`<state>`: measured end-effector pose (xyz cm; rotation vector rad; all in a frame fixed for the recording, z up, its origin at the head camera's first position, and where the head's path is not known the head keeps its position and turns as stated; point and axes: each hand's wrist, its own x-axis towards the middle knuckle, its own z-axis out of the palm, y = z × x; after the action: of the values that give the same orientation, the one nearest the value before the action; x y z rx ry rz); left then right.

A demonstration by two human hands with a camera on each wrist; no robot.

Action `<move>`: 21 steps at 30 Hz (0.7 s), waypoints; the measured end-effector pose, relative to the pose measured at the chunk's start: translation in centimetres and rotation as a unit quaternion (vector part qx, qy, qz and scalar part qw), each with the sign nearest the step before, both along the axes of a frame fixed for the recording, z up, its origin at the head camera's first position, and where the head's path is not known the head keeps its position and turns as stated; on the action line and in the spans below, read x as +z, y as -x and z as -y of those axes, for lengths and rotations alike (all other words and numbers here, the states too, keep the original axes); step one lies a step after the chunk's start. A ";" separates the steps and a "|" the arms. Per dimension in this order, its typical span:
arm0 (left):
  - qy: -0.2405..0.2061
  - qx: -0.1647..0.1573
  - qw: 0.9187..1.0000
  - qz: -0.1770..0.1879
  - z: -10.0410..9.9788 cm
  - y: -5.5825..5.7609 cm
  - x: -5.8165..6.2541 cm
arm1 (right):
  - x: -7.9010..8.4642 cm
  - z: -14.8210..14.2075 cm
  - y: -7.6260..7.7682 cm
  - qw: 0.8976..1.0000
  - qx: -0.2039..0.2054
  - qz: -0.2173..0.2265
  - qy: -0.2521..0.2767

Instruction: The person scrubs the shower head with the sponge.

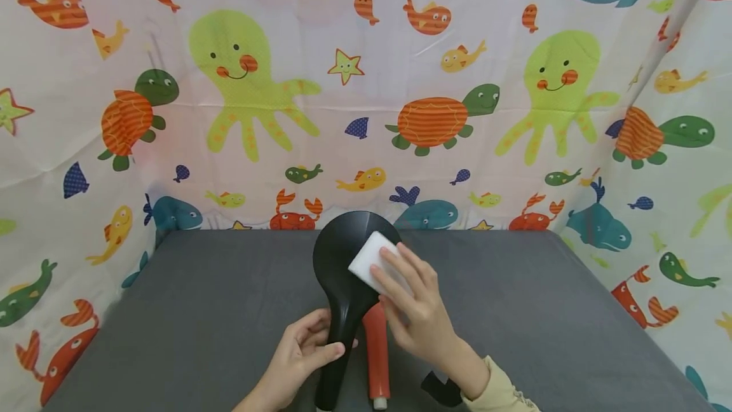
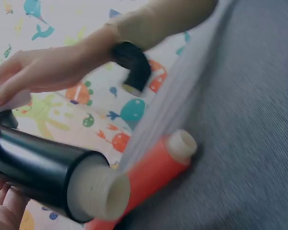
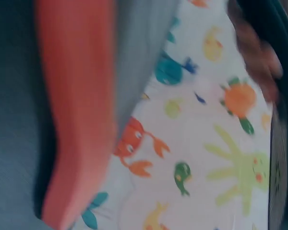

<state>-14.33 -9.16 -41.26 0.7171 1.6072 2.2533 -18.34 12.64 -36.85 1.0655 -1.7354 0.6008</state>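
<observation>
My left hand (image 1: 300, 355) grips the handle of a black shower head (image 1: 336, 256), thumb across the front and fingers behind. It is tilted up, with its round head away from me. In the left wrist view its pale threaded end (image 2: 98, 194) points toward the camera. My right hand (image 1: 423, 310) pinches a white sponge (image 1: 368, 258) that overlaps the right side of the round head. A red shower-head-like piece (image 1: 376, 355) with a pale threaded end lies on the grey table beneath; its upper part is hidden behind the black one.
The grey tabletop (image 1: 229, 310) ends at a curtain (image 1: 343, 113) printed with sea animals, which rises behind and at both sides. A black camera mount (image 1: 440, 390) sits at my right wrist. The red piece (image 3: 81, 105) looms close in the right wrist view.
</observation>
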 end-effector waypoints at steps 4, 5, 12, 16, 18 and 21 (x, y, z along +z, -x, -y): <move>-0.025 -0.007 0.999 0.020 -0.4 0.5 0.4 | -1.2 1.0 -1.0 0.997 0.038 -0.060 -0.043; -0.036 -0.014 0.999 0.027 -0.6 0.6 0.5 | -1.3 1.1 -1.0 0.995 0.050 -0.069 -0.050; -0.141 -0.113 0.981 0.073 -1.4 1.0 1.0 | 0.6 -0.1 0.8 0.996 0.041 -0.075 0.011; -0.172 -0.153 0.970 0.084 -1.7 0.9 1.1 | 1.6 -1.0 2.0 0.994 0.033 0.004 0.103; -0.183 -0.166 0.966 0.082 -1.8 0.9 1.1 | 1.6 -1.1 2.0 0.992 0.031 0.026 0.121; -0.198 -0.175 0.961 0.081 -1.8 0.8 1.0 | 0.9 -0.7 1.2 0.996 0.026 -0.006 0.081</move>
<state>-15.15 -7.31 -40.24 0.8109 0.8777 2.3080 -19.50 13.31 -35.91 1.0012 -1.6237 0.7535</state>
